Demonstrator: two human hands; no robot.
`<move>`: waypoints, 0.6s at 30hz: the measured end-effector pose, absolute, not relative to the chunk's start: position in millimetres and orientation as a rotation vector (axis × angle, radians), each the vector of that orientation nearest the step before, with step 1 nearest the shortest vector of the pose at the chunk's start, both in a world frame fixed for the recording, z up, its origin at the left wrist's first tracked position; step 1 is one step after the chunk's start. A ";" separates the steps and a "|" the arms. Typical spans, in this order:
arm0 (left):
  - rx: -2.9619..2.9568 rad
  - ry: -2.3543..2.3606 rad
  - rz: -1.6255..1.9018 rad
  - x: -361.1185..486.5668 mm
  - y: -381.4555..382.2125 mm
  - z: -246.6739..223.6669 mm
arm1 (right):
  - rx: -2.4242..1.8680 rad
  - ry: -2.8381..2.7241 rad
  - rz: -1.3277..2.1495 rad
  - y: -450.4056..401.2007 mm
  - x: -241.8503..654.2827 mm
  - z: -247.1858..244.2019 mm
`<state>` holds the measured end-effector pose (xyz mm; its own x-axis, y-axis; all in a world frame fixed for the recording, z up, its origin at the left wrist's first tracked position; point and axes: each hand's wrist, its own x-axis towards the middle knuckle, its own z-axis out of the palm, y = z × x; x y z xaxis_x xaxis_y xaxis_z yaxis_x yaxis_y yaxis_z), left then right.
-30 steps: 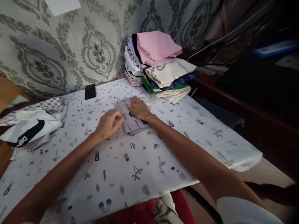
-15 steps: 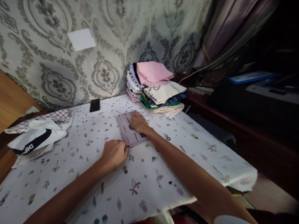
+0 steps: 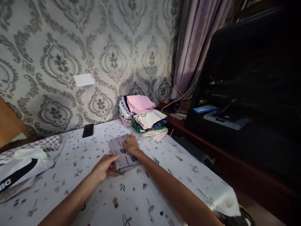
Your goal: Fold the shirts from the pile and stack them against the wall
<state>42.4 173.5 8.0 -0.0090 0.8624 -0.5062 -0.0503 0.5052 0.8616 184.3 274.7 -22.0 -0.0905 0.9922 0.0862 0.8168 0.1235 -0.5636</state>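
Observation:
A folded pale mauve garment point(image 3: 121, 150) with dark printed lettering lies on the patterned white bedsheet. My right hand point(image 3: 131, 145) rests on its upper right part, palm down, with the fingers near the far edge. At the near left corner is my left hand point(image 3: 107, 165). Its thumb reaches over the top of the fabric, and the other fingers are spread apart from it, low beside the edge. Their tips are partly hidden.
Stacked folded clothes, a pink one point(image 3: 141, 104) on top, stand against the wall. A black phone point(image 3: 88, 130) lies left of them. Crumpled white clothing point(image 3: 28, 163) is at far left. Beyond the sheet's right edge are a dark red ledge point(image 3: 211, 149) and a large black screen-like panel point(image 3: 246, 72).
My left hand has gone from a closed fist beside the garment to spread fingers at its corner. My right hand stays on the fabric. The view has tilted up and turned right.

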 end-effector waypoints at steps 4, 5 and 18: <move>0.714 1.293 0.905 51.6 173.2 -0.8 | -1.758 -1.784 0.667 290.6 185.5 -19.2; 0.705 1.267 0.936 51.9 172.7 -2.8 | -1.753 -1.733 0.711 294.7 186.7 -19.3; 1.018 1.135 1.097 24.1 186.6 60.4 | -1.200 -1.177 1.476 282.9 190.7 -26.4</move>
<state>24.1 186.6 60.4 0.0804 0.9832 -0.1636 -0.1302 0.1731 0.9763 190.7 282.9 -26.4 -0.1527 0.9754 -0.1588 -0.0619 -0.1698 -0.9835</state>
